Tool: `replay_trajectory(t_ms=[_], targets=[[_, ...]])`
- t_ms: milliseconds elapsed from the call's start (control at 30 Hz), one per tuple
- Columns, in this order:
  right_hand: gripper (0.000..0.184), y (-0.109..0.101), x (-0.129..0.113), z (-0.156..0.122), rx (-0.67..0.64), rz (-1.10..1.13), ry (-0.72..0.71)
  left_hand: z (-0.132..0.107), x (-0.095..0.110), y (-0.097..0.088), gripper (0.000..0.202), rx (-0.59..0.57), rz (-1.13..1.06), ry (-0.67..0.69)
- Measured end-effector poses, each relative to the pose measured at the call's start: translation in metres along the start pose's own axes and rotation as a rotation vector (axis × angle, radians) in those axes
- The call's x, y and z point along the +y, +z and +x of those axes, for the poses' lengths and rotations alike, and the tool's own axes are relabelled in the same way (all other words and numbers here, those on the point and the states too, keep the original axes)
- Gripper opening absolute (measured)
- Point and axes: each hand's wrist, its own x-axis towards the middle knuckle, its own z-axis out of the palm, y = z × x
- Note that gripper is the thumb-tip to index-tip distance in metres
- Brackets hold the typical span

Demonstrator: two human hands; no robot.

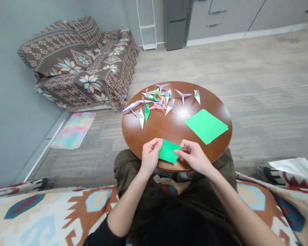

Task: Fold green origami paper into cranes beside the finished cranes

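Between my two hands is a green sheet of paper, a small rectangle in outline, held above the near edge of the round table. My left hand pinches its left side, thumb on top. At the right side, my right hand grips the paper with the thumb in front and the other fingers partly hidden behind. To the right lies a stack of green paper, its corners slightly out of line. Several folded paper cranes in purple, white, green and pink cluster at the far left of the table.
The brown wooden table stands over my knees. Apart from the cluster, a purple crane and a green-white crane sit at the far edge. A covered sofa and a pastel mat are to the left.
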Motion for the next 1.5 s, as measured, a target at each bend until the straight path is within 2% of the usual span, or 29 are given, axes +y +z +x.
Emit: replay_trajectory(t_ms=[67,167,233,300,367,467,533,767,833,933,1067,1200,1300,1367,1500], targets=[[0.039,-0.001,0.004,0.002,0.042,-0.003,-0.019,0.0,0.0,-0.001,0.043,-0.046,-0.02,-0.03],[0.037,-0.003,0.01,0.004,0.113,-0.044,-0.059,0.0,0.001,-0.002,0.049,-0.193,-0.008,-0.124],[0.032,-0.003,0.011,0.005,0.185,-0.091,-0.101,0.001,0.0,-0.002,0.05,-0.204,0.027,-0.149],[0.044,-0.002,0.008,0.004,0.224,-0.198,-0.191,0.004,-0.002,-0.002,0.049,-0.179,0.052,-0.159],[0.052,-0.002,0.004,0.004,0.143,-0.428,-0.341,0.007,-0.003,-0.004,0.049,-0.171,0.069,-0.169],[0.034,-0.003,-0.001,0.004,-0.076,-0.782,-0.512,0.011,-0.001,-0.007,0.048,-0.191,0.093,-0.182],[0.025,-0.003,-0.002,0.005,-0.136,-0.845,-0.523,0.012,0.001,-0.009,0.046,-0.21,0.107,-0.184],[0.005,-0.007,-0.003,0.011,-0.224,-0.865,-0.508,0.014,0.009,-0.019,0.048,-0.291,0.175,-0.218],[0.012,-0.008,-0.005,0.01,-0.219,-0.867,-0.507,0.015,0.01,-0.02,0.051,-0.337,0.206,-0.22],[0.019,-0.006,-0.01,0.009,-0.164,-0.866,-0.501,0.014,0.011,-0.019,0.051,-0.383,0.246,-0.169],[0.015,-0.002,-0.015,0.005,-0.078,-0.831,-0.528,0.01,0.013,-0.014,0.035,-0.398,0.294,-0.082],[0.012,-0.002,-0.014,0.004,0.058,-0.753,-0.589,0.007,0.013,-0.012,0.03,-0.41,0.307,-0.036],[0.01,-0.004,-0.01,0.004,0.113,-0.716,-0.632,0.006,0.011,-0.012,0.025,-0.404,0.295,-0.035],[0.01,-0.005,-0.006,0.004,0.128,-0.705,-0.649,0.006,0.01,-0.012,0.027,-0.371,0.252,-0.037],[0.012,-0.005,0.001,0.005,0.146,-0.685,-0.656,0.005,0.009,-0.011,0.046,-0.31,0.17,-0.032]])
